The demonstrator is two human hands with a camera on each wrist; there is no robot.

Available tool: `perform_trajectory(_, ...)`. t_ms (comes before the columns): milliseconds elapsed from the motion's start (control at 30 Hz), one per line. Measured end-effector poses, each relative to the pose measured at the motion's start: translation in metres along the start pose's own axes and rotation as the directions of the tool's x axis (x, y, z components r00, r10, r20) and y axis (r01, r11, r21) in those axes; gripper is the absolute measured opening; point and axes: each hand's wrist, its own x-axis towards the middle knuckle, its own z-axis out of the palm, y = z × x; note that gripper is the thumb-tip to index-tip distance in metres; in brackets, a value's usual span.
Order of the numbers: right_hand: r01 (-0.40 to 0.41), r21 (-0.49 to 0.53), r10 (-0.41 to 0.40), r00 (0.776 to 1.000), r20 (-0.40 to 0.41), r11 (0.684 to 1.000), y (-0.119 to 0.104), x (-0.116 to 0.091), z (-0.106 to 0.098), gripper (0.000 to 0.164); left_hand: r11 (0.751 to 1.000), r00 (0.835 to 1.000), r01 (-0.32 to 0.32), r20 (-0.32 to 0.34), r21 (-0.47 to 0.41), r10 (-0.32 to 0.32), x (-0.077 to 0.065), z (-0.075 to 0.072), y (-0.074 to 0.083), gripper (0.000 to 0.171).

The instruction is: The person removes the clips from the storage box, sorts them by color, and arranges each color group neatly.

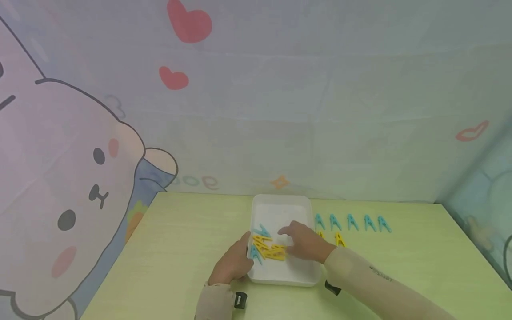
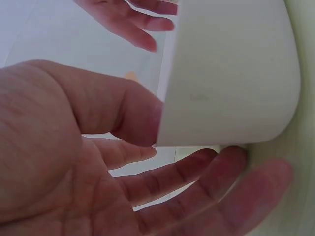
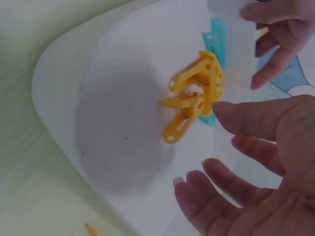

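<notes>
The left hand [image 1: 233, 262] pinches the side of the tray [image 1: 286, 279] between thumb and fingers; the right hand [image 1: 306, 242], fingers spread, hovers inside, clips [image 1: 275, 256] lying between both hands' fingers.

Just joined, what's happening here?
A person is working with plastic clothespins at a table. The left hand holds the white tray by its left side, while the right hand is over the tray with fingers spread, apparently holding nothing. Inside lie a jumble of yellow clothespins and two blue ones. On the table to the tray's right stand out a row of five blue clothespins and two yellow pins nearer the person.
</notes>
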Motion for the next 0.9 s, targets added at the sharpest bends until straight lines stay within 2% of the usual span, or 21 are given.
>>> perform_trajectory(133, -0.054, -0.009, 0.054, 0.994, 0.1, 0.999, -0.002, 0.005, 0.007, 0.04, 1.0, 1.0, -0.005, 0.003, -0.004, 0.005, 0.001, 0.001, -0.001, 0.07)
perform_trajectory(233, -0.075, -0.038, 0.08, 0.988, 0.134, 0.996, -0.004, 0.007, 0.011, 0.041, 1.0, 1.0, -0.016, 0.007, -0.007, 0.016, 0.001, 0.001, -0.001, 0.069)
perform_trajectory(400, -0.055, -0.106, 0.069, 0.989, 0.132, 0.993, -0.007, 0.008, 0.016, 0.04, 1.0, 1.0, -0.024, 0.01, -0.002, 0.024, 0.001, 0.001, -0.001, 0.068)
perform_trajectory(633, -0.078, -0.129, 0.095, 0.987, 0.127, 0.989, -0.013, 0.008, 0.018, 0.043, 1.0, 1.0, -0.016, 0.008, -0.002, 0.016, 0.0, 0.0, 0.001, 0.069)
perform_trajectory(900, -0.151, -0.041, 0.155, 0.981, 0.119, 0.988, -0.007, 0.012, 0.02, 0.045, 1.0, 1.0, -0.022, 0.006, -0.011, 0.022, 0.0, -0.002, 0.0, 0.067)
